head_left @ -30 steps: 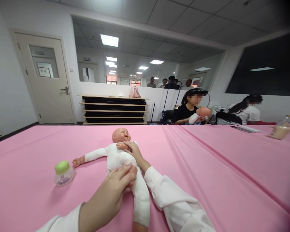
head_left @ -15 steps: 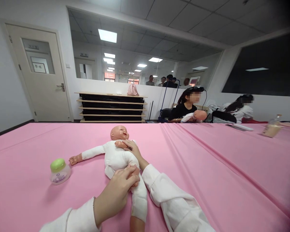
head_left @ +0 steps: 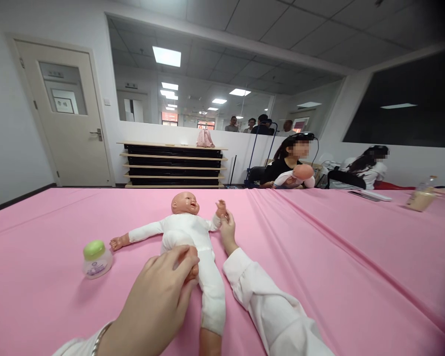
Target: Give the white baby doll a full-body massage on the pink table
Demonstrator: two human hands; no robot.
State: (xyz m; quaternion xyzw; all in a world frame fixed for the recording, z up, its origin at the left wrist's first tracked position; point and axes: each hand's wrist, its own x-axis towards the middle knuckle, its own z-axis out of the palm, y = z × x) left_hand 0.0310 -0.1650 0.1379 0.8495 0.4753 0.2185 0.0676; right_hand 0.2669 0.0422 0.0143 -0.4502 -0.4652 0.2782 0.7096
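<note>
A baby doll with a white cloth body lies on its back on the pink-covered table, its head at the far end. My left hand is closed around the doll's foot, which is bent up over its belly; the foot is partly hidden by my fingers. On the other side, my right hand pinches the doll's arm at the wrist, and the doll's small hand sticks up above my fingers. The doll's other arm stretches out to the left. Its other leg lies straight toward me.
A jar with a green lid stands left of the doll, near its outstretched hand. Far right on the pink cloth are a bottle and a flat device. Beyond the table, a seated person holds another doll.
My right hand has moved from the doll's chest out to the right, taking the doll's arm with it. My left hand has shifted the bent foot slightly left and up.
</note>
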